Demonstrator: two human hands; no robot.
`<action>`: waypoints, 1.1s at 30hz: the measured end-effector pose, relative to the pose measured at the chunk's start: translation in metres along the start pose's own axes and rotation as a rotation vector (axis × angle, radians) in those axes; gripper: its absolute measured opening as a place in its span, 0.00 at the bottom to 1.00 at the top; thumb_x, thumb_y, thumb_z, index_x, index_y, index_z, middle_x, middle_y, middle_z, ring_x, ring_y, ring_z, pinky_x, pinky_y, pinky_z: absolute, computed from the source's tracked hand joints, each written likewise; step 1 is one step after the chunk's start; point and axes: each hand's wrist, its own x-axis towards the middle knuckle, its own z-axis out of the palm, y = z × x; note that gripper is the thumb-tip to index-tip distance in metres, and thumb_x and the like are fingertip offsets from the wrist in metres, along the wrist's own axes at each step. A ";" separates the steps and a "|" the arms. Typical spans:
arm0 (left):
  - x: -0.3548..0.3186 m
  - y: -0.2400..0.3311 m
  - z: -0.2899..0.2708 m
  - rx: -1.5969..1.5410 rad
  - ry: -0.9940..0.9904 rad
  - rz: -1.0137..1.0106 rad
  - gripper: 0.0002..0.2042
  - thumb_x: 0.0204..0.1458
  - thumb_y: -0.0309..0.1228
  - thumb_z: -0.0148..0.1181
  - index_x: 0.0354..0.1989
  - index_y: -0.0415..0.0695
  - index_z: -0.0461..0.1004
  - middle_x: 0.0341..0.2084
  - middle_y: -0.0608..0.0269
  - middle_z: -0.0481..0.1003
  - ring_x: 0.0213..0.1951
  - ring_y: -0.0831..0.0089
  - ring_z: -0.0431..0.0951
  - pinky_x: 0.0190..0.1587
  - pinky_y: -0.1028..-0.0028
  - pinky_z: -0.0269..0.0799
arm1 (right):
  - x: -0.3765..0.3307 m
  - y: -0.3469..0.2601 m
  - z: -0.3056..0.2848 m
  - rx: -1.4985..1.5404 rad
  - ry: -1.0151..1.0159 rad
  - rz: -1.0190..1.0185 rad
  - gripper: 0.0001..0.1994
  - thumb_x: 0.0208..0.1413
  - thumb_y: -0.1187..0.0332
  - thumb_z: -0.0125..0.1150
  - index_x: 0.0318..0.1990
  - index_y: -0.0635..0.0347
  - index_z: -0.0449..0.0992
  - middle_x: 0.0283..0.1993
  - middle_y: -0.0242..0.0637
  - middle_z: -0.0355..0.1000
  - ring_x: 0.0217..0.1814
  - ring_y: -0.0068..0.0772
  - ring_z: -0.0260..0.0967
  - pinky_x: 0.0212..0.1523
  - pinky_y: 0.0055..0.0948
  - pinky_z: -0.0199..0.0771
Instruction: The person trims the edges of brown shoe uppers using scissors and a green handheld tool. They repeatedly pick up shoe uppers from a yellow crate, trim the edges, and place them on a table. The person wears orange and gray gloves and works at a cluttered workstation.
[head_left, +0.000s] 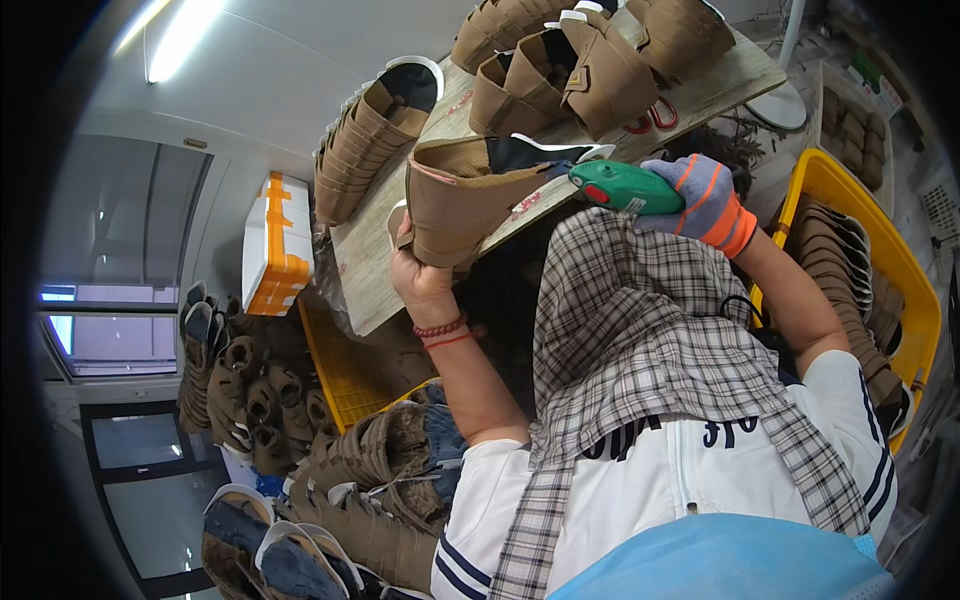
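Observation:
My left hand [424, 284], bare with a red bead bracelet at its wrist, grips a brown shoe upper [452, 200] from below and holds it up over the near edge of the table. White edging and a dark lining show along the upper's far side. In a grey and orange glove, my right hand [706, 208] is wrapped round a green electric cutter [622, 188] with a red button. The cutter's tip meets or nearly meets the upper's white-edged end; exact contact is hard to make out.
More brown uppers [370, 140] stand nested on the wooden table [375, 265], near red-handled scissors [650, 118]. A yellow crate [925, 310] of uppers is at right; another yellow crate [340, 370] sits lower left. Piled uppers [350, 520] lie beside my left arm. A white foam box [277, 240] stands left.

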 end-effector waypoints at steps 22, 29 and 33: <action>-0.006 -0.060 0.001 0.414 -0.103 0.573 0.19 0.59 0.32 0.51 0.56 0.36 0.64 0.55 0.52 0.67 0.58 0.59 0.65 0.63 0.54 0.57 | 0.025 -0.038 0.015 0.364 -0.022 0.163 0.29 0.35 0.50 0.75 0.42 0.60 0.76 0.25 0.41 0.75 0.25 0.37 0.74 0.29 0.28 0.74; -0.009 -0.074 -0.003 0.692 -0.143 0.592 0.18 0.59 0.29 0.50 0.57 0.40 0.63 0.56 0.57 0.66 0.57 0.60 0.66 0.61 0.56 0.61 | 0.033 -0.050 0.011 0.437 -0.128 0.296 0.28 0.35 0.59 0.77 0.44 0.62 0.76 0.29 0.42 0.76 0.27 0.29 0.74 0.31 0.24 0.73; -0.002 -0.094 -0.003 0.839 -0.189 0.644 0.16 0.57 0.23 0.52 0.54 0.42 0.67 0.51 0.62 0.71 0.53 0.68 0.70 0.57 0.65 0.65 | 0.035 -0.054 0.013 0.501 -0.099 0.351 0.27 0.36 0.60 0.76 0.45 0.63 0.75 0.31 0.39 0.77 0.29 0.23 0.74 0.34 0.23 0.74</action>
